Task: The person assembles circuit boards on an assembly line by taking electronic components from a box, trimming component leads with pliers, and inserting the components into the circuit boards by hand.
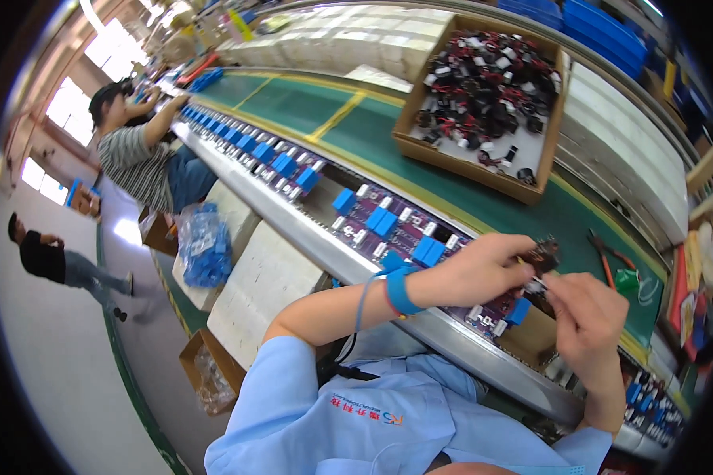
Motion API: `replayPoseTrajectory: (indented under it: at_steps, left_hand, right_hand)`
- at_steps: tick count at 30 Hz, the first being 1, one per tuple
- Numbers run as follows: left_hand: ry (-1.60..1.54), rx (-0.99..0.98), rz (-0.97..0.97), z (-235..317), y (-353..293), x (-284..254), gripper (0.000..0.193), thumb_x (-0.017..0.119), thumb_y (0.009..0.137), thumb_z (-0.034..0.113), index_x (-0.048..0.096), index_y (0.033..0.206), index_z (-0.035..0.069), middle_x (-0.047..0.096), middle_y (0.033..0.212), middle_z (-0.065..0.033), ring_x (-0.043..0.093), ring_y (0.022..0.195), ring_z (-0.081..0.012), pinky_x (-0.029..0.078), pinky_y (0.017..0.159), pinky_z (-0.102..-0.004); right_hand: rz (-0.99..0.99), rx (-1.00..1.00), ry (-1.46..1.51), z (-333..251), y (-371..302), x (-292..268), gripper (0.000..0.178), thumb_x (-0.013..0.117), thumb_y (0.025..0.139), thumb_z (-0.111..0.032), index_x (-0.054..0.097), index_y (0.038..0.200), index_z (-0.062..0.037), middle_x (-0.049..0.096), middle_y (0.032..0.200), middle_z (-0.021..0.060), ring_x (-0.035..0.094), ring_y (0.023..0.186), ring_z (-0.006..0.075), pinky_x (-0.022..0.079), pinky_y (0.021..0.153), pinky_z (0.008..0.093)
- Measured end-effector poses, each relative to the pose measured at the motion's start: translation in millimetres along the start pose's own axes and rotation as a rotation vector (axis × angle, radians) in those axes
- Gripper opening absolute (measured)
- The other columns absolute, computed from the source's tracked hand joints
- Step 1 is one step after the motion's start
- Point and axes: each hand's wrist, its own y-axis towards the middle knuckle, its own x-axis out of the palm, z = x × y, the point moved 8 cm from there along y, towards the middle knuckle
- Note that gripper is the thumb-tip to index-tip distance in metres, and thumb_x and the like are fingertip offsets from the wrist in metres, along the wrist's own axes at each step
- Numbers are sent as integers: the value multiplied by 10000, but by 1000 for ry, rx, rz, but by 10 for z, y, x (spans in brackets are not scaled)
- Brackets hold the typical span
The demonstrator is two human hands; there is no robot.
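Note:
My left hand (pixel 491 269), with a blue wrist strap, is closed on a small dark wired component (pixel 543 255) above the row of circuit boards. Close beside it, the fingers of my right hand (pixel 586 313) pinch a small white connector (pixel 535 285) at the component's lower side. Both hands meet over the purple circuit boards (pixel 388 218), which carry blue blocks and white parts along a metal rail (pixel 293 214). Fingers partly hide the held pieces, so their exact shape cannot be told.
A cardboard box (pixel 467 170) of black parts with red wires and white plugs sits on the green bench (pixel 356 150). Pliers (pixel 604 257) lie to the right. A bag of blue parts (pixel 204 245) is at the left. A co-worker (pixel 139 150) sits farther along the rail; another person (pixel 47 257) stands behind.

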Motion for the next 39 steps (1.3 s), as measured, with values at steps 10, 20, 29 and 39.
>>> replayPoseTrajectory:
  at_steps: [10, 20, 29, 39]
  left_hand:
    - [877, 324, 71, 378, -75, 113, 146, 641, 758, 100, 620, 868, 7, 654, 760, -179, 643, 751, -376, 498, 649, -474]
    - [723, 452, 146, 505, -15, 113, 192, 728, 711, 142, 592, 769, 19, 627, 702, -124, 634, 677, -298, 493, 597, -389]
    - [-362, -140, -173, -100, 221, 116, 263, 736, 800, 97, 555, 918, -53, 675, 721, -118, 684, 667, -186, 494, 525, -263]
    - [845, 805, 259, 512, -41, -61, 207, 759, 755, 168, 650, 914, 94, 629, 734, -63, 627, 660, -191, 478, 531, -337]
  right_hand:
    - [-135, 112, 188, 84, 94, 127, 488, 642, 759, 57, 577, 1241, 7, 629, 1073, 189, 633, 946, 347, 509, 809, 350]
    - [-75, 165, 111, 111, 94, 184, 309, 587, 711, 132, 577, 1004, 35, 546, 981, 149, 583, 862, 309, 471, 743, 347]
    - [-24, 114, -43, 165, 79, 44, 363, 608, 729, 117, 584, 1078, 21, 543, 1008, 163, 576, 899, 330, 469, 782, 365]
    - [38, 73, -87, 320, 62, 77, 332, 596, 745, 111, 563, 1066, 31, 532, 1000, 157, 572, 909, 300, 463, 795, 359]
